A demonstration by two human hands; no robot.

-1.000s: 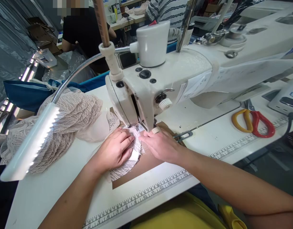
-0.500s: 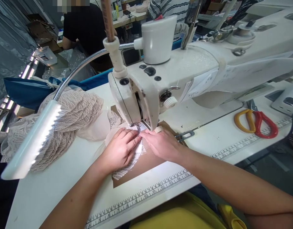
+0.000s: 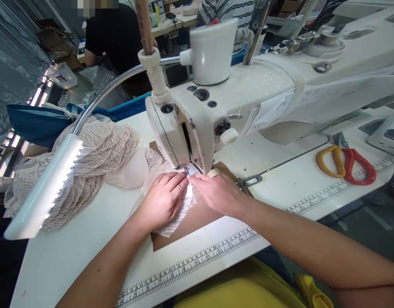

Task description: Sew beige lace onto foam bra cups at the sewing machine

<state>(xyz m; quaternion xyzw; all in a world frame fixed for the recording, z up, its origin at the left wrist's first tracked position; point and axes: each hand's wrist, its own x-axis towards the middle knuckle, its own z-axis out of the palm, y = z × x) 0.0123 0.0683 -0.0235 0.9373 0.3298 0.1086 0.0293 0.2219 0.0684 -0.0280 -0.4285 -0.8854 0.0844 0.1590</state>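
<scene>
A pale lace piece [image 3: 176,218] lies under the presser foot [image 3: 186,169] of a white sewing machine [image 3: 184,128], its lower tip stretching toward me over a brown board [image 3: 197,226]. My left hand [image 3: 163,194] rests palm down on the lace, fingers stretched toward the foot and pressing on it. From the other side, my right hand [image 3: 218,192] has its thumb and forefinger pinched at the lace edge, close to the foot. The fingertips of both hands nearly meet there. A smooth beige cup [image 3: 136,169] with lace trim sits left of the machine head.
Stacked lace pieces [image 3: 97,145] fill the table's left side, beneath a lit lamp [image 3: 46,188] on a bendy neck. Scissors [image 3: 344,164] with yellow and red handles lie at the right. A printed ruler [image 3: 197,267] runs along the front edge. A person in black [image 3: 115,42] sits beyond.
The lace's lower tip has slid a little away from me, toward the presser foot. My left hand has shifted slightly with it; my right hand stays nearly in place.
</scene>
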